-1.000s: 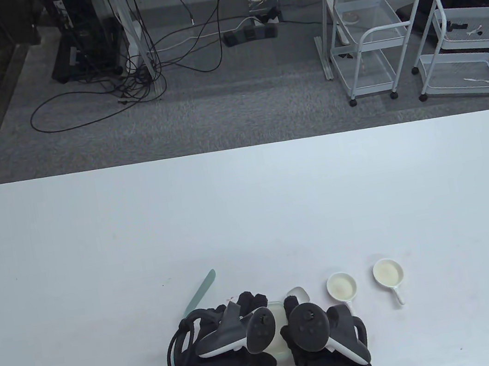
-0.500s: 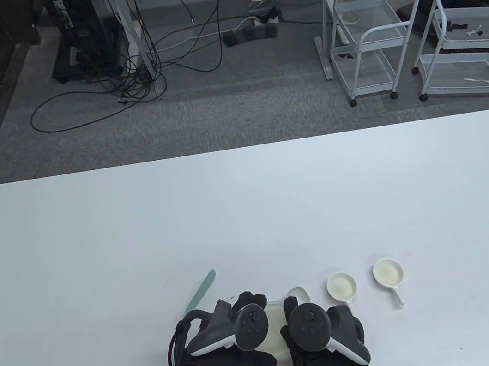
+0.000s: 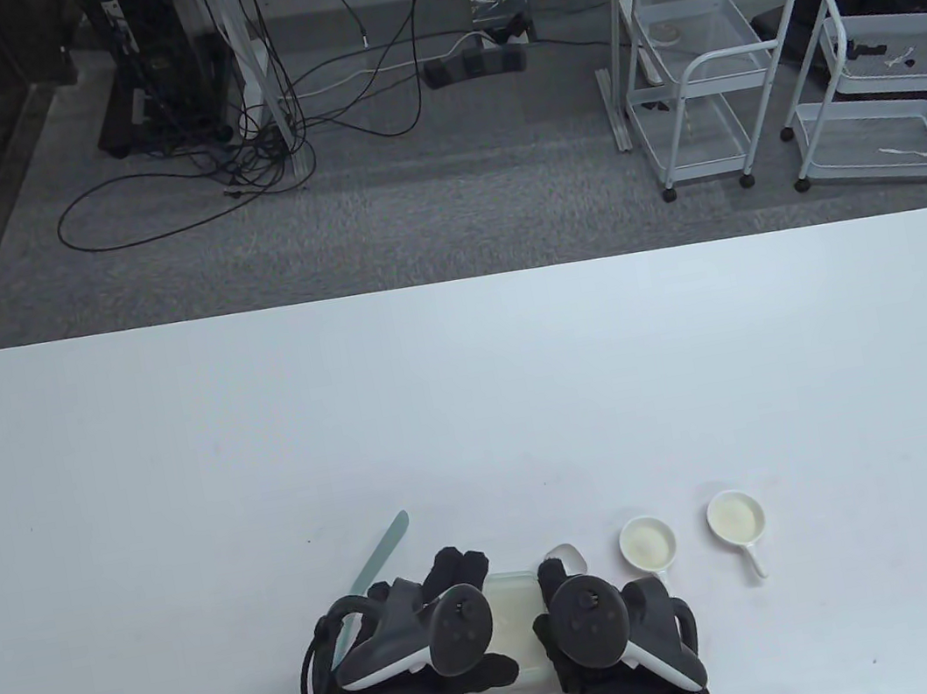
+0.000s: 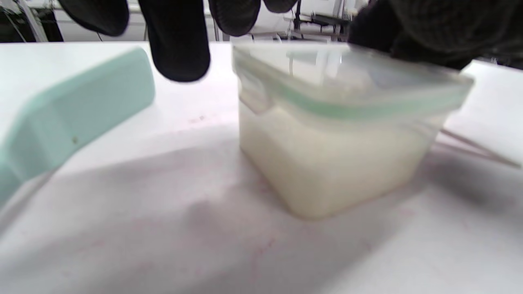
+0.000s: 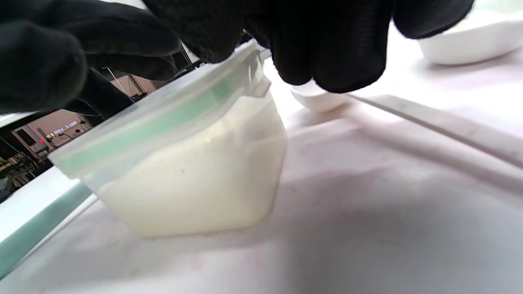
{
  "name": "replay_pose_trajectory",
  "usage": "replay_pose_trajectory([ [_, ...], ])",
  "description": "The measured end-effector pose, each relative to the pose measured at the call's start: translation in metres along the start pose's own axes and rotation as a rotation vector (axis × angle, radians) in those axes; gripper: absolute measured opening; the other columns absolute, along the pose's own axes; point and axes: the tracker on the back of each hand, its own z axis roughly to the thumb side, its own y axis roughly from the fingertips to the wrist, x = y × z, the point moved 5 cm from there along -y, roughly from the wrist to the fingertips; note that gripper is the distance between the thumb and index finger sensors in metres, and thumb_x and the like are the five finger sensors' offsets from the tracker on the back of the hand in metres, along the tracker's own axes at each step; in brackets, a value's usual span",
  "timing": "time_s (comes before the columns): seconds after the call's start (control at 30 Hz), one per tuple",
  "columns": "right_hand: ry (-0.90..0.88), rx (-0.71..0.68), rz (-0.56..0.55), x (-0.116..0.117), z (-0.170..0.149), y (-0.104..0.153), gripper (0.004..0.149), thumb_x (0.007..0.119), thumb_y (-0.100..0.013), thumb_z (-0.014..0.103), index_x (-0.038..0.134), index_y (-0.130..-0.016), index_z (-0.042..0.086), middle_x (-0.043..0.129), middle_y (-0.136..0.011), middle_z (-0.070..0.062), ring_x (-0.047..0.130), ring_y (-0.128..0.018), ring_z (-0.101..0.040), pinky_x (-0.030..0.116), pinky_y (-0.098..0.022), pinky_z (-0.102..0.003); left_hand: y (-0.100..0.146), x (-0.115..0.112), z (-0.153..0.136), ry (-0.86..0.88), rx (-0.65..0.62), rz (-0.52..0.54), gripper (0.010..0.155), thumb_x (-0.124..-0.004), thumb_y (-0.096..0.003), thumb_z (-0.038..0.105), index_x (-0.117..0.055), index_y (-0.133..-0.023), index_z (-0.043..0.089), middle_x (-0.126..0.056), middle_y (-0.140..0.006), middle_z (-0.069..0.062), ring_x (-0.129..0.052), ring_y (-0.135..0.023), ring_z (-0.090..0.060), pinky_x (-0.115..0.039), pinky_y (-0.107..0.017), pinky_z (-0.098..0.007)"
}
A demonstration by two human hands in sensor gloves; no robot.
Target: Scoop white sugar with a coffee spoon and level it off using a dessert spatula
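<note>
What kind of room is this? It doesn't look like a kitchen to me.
Probably a lab or recording workspace, not a kitchen. Beyond the plain white table, loose black cables sprawl across grey carpet, and white wire trolleys on wheels stand nearby. Both gloved hands wear motion trackers.

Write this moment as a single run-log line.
stage: opening sugar container | lid: still on | right hand: fingers on lid | left hand: beside container | spatula: on table
</note>
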Motion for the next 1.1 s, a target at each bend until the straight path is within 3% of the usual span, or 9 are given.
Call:
replay_pose_trajectory([
  [0.13, -0.012, -0.029, -0.096, -0.015, 0.003, 0.005, 0.065, 0.074, -0.057, 0.027, 0.049, -0.109, -0.004, 0.063, -0.102, -0.036, 0.07, -0.085, -0.06, 0.054, -0.061, -0.081, 0.009, 0.016, -0.015, 0.015, 0.058, 0.121, 0.106, -0.063, -0.0438, 0.075, -0.025, -0.122, 0.013, -0.029, -0.127, -0.027, -0.048, -0.105, -0.066, -0.046, -0.069, -0.081],
  [0.33, 0.173, -0.105, -0.25, -0.043, 0.015, 0.014, 0.076, 0.075, -0.057, 0.036, 0.036, -0.113, 0.002, 0.031, -0.117, -0.034, 0.034, -0.099, -0.072, 0.033, -0.064, -0.087, 0.016, 0.032, -0.025, 0.073, 0.092, 0.295, 0.099, -0.063, -0.0477, 0.071, -0.028, -0.122, 0.015, -0.026, -0.126, -0.028, -0.041, -0.105, -0.07, -0.037, -0.066, -0.085],
  [0.47, 0.156, -0.081, -0.283, -0.057, 0.019, 0.009, 0.08, 0.074, -0.056, 0.04, 0.032, -0.114, 0.006, 0.02, -0.119, -0.032, 0.021, -0.099, -0.073, 0.024, -0.063, -0.087, 0.021, 0.04, -0.029, 0.07, 0.116, 0.366, 0.097, -0.063, -0.0485, 0.07, -0.031, -0.122, 0.016, -0.028, -0.127, -0.026, -0.039, -0.105, -0.069, -0.035, -0.064, -0.086],
  [0.77, 0.197, -0.094, -0.343, -0.056, 0.051, -0.003, 0.076, 0.079, -0.055, 0.036, 0.039, -0.113, 0.008, 0.027, -0.119, -0.029, 0.027, -0.099, -0.07, 0.029, -0.065, -0.082, 0.02, 0.036, -0.039, 0.07, 0.097, 0.401, 0.093, -0.066, -0.0492, 0.068, -0.036, -0.121, 0.017, -0.034, -0.126, -0.024, -0.044, -0.106, -0.065, -0.039, -0.067, -0.083],
  [1.1, 0.231, -0.057, -0.289, -0.038, 0.036, 0.001, 0.078, 0.078, -0.055, 0.037, 0.039, -0.113, 0.003, 0.03, -0.117, -0.034, 0.03, -0.098, -0.072, 0.031, -0.064, -0.084, 0.021, 0.036, -0.038, 0.032, 0.091, 0.443, 0.094, -0.065, -0.0491, 0.068, -0.035, -0.121, 0.015, -0.033, -0.126, -0.026, -0.044, -0.106, -0.065, -0.04, -0.067, -0.083],
])
